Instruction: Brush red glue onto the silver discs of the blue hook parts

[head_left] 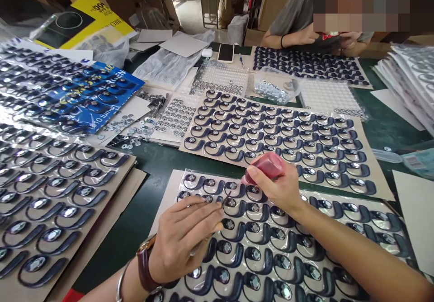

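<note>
My right hand [283, 189] is wrapped round a small pink squeeze bottle [267, 168], tilted with its narrow end toward the left. Below it lies a plastic-covered sheet [237, 243] bearing rows of dark hook-shaped pieces, each with a shiny round stone. Over the left part of that sheet, my left hand [190, 232] has its fingers closed on a thin dark pointed tool, apparently tweezers [226, 198]. The tool's tip is close to a piece in the upper rows; whether it touches cannot be made out. The fingers hide some pieces beneath them.
Behind is another sheet of hook pieces [271, 130]; more sheets [50, 202] are stacked at left. Trays of round stones [174, 116], a clear box of small metal parts [274, 89] and a phone [226, 53] stand farther back. Across the table a person [294, 26] works with both hands.
</note>
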`<state>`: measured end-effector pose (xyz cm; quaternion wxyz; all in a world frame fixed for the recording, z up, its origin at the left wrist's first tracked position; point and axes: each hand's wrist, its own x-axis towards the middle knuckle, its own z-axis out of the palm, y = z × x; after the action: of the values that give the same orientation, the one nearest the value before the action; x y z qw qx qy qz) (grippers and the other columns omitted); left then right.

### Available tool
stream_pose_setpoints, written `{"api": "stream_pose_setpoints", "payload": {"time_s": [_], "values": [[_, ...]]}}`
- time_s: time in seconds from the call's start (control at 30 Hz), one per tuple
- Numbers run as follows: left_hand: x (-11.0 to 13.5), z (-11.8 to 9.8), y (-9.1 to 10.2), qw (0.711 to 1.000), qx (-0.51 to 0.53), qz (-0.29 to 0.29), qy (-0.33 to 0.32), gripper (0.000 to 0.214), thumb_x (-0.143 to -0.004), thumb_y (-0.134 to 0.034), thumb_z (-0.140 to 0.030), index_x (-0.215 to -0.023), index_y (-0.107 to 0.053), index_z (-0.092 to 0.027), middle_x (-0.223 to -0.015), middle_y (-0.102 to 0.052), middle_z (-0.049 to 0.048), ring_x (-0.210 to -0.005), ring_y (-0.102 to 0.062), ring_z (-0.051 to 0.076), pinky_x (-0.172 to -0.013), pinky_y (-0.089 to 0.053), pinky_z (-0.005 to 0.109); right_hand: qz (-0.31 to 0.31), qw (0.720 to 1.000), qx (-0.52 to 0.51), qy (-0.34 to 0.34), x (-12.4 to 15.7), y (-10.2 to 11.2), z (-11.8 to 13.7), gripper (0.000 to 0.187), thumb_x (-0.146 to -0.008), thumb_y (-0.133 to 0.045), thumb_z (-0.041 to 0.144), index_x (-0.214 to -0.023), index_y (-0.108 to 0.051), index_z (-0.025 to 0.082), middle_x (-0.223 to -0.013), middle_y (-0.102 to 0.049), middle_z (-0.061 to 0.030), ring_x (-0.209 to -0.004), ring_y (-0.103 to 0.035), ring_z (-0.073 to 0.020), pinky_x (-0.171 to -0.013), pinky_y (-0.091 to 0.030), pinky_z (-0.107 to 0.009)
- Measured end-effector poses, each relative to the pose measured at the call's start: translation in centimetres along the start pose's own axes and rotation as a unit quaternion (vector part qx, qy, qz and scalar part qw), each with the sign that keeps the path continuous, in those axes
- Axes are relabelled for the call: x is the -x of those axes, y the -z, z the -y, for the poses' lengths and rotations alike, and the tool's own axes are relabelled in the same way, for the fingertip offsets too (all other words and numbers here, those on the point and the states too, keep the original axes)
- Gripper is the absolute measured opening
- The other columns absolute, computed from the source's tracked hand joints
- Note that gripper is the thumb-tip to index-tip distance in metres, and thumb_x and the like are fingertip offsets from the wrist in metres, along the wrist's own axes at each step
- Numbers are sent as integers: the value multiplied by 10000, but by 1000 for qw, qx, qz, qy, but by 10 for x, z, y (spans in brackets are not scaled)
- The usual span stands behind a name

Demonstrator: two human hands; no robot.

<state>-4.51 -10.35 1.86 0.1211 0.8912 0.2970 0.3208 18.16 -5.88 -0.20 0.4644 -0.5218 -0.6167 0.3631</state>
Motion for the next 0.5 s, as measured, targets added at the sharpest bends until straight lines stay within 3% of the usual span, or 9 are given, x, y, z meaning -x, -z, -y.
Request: {"api": "stream_pose_setpoints", "payload": {"time_s": [0.13,0.3,0.5], "values": [[0,6,-8,998,-50,10,-42,286,-781,-507,-61,-1049,-599,-98,-1028,-666,81,-923,-638,169,-843,-521,336,-23,1000,-10,11,2,-9,-9,102,-791,-609,307,-808,-597,207,-613,-670,22,-520,-624,-118,-529,-529,-243],[1,5,-16,989,-121,41,-74,255,-809,-526,-107,-1049,-610,-91,-1075,-649,95,-976,-625,195,-889,-518,359,16,999,-44,-10,4,-12,-14,120,-797,-607,300,-868,-573,210,-649,-684,10,-580,-644,-135,-567,-543,-258],[4,-6,-19,963,-206,66,-161,282,-819,-529,-147,-1067,-597,-28,-1058,-642,167,-1017,-605,281,-871,-533,384,36,999,-23,-26,6,-14,-21,145,-793,-610,315,-870,-563,201,-677,-678,0,-615,-643,-143,-627,-546,-283]]}}
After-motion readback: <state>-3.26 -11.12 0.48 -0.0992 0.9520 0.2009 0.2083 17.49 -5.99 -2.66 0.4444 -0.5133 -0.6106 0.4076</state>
